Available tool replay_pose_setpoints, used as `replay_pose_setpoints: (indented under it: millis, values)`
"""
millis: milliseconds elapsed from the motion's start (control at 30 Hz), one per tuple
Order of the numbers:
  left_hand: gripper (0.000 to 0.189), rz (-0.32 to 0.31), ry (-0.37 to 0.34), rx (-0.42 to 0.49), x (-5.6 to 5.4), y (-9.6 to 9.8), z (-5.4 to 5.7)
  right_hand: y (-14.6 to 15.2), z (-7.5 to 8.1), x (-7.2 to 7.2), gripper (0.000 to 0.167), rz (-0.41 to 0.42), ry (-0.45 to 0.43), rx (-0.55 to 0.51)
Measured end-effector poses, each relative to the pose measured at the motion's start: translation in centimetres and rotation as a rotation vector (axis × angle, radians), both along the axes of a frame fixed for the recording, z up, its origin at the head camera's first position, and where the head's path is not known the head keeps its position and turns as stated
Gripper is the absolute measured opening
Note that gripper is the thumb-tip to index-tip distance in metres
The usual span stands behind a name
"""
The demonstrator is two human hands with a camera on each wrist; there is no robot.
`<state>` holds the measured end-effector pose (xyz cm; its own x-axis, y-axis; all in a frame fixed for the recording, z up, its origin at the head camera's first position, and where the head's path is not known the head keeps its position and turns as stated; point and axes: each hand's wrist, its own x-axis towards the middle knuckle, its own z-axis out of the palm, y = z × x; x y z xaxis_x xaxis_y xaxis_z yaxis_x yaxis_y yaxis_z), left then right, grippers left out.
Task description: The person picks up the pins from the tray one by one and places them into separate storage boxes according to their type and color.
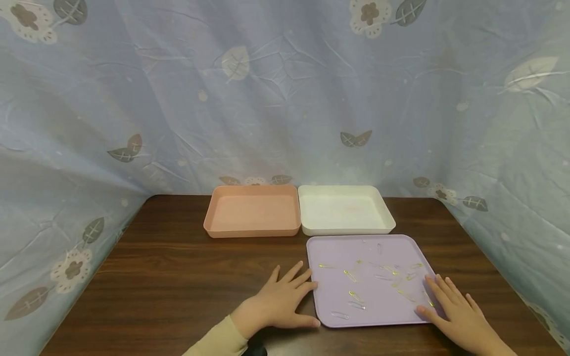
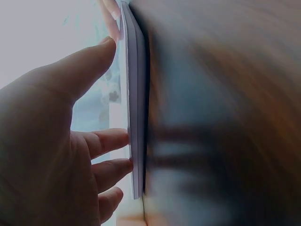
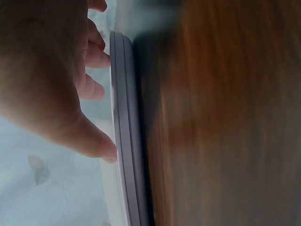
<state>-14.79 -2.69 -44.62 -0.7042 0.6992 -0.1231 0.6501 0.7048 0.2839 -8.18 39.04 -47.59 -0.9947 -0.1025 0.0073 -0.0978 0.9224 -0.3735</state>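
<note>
A lilac tray (image 1: 329, 291) lies on the dark wooden table, with several small safety pins scattered over it. Some pins have yellow heads, like this yellow safety pin (image 1: 350, 276); others are silvery, like the silver safety pin (image 1: 340, 315) near the front edge. My left hand (image 1: 280, 302) is spread at the tray's left side, fingertips right at the rim. At the front right corner, my right hand (image 1: 460, 316) has its fingers straight and overlaps the rim in the head view. Both wrist views show the tray's side wall (image 2: 135, 103) close by the fingertips. Neither hand holds a pin.
Behind the lilac tray stand a pink tray (image 1: 254, 232) and a white tray (image 1: 347, 230), side by side. The wooden table (image 1: 178, 282) extends to the left. A patterned cloth (image 1: 285, 99) hangs around the back and sides.
</note>
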Motion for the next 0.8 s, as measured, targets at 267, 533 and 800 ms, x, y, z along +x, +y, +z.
replay_pose_setpoints:
  millis: [267, 533, 800]
  values:
    - [0.08, 0.057, 0.001, 0.046, 0.1, -3.4, 0.0, -2.5, 0.2, -0.3, 0.081, 0.072, 0.088, 0.038]
    - [0.076, 0.14, -0.003, 0.093, 0.3, -6.9, 0.1, -4.7, 0.5, -0.6, 0.082, 0.165, 0.197, 0.07]
    - [0.072, 0.195, 0.022, 0.111, 0.7, -9.8, 0.0, -7.0, 0.7, -0.9, 0.078, 0.257, 0.331, 0.152]
